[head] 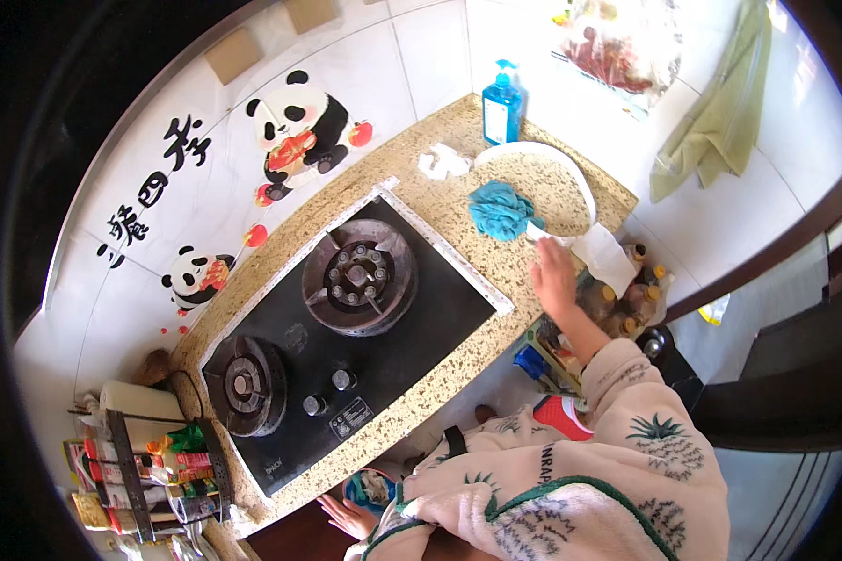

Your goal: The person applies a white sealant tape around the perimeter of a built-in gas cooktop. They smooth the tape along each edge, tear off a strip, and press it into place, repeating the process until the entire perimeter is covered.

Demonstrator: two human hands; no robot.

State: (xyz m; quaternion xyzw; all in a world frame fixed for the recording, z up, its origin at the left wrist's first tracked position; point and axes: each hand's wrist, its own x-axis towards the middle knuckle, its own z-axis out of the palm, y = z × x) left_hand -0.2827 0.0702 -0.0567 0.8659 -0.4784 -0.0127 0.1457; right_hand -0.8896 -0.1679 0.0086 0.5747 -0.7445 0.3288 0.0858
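Observation:
My right hand (556, 277) is over the right end of the speckled stone counter (456, 350), its fingertips at the near end of a curved white strip (584, 184). Whether the fingers pinch the strip cannot be told. A crumpled teal cloth (499, 210) lies just beyond the fingertips, beside the strip. A white sheet (605, 258) hangs over the counter edge right of the hand. Crumpled white scraps (443, 161) lie behind the cloth. My left hand (351, 517) is low by the counter's front edge, fingers spread, holding nothing. Between the hands lies a black two-burner gas hob (421, 308) with pale, worn edging.
A blue pump bottle (502, 112) stands in the back corner. A green towel (716, 119) hangs on the tiled wall. Several bottles (642, 298) stand below the counter's right end. A rack of condiments (161, 470) is at the left; a small bin (370, 489) is beside my left hand.

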